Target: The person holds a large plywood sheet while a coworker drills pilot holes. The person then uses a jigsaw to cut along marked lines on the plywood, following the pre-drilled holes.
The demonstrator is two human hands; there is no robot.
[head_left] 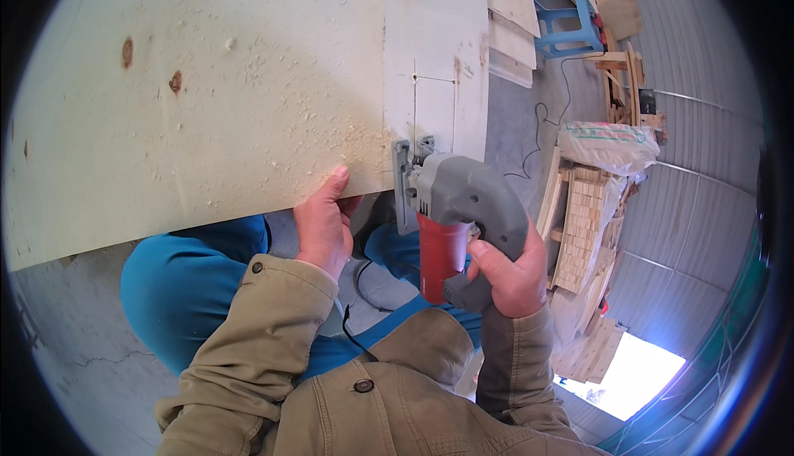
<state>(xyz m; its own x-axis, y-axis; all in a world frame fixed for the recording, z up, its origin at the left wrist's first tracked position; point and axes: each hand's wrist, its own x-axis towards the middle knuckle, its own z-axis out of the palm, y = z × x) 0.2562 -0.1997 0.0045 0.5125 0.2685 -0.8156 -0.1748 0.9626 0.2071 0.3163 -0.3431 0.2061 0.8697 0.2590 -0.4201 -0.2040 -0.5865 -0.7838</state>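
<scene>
A wide pale wooden board (273, 67) spreads before me, with pencil lines and a small hole near its right end. My right hand (517, 274) is wrapped round the handle of a red and grey jigsaw (475, 191). The jigsaw's metal base plate (403, 183) sits at the board's near edge, beside a pencil line; the blade's contact with the wood is hidden. At that same edge, left of the saw, my left hand (325, 223) grips the board, thumb on top and fingers mostly hidden beneath. Sawdust (356, 146) is scattered over the surface near both.
My knees in blue trousers (178, 282) are under the board's near edge. Thin boards (510, 34) lie beyond its right end. Farther right are a blue plastic stool (569, 24), a dark cord (538, 129) on the floor, a filled sack (608, 148) and stacked wood strips (583, 232).
</scene>
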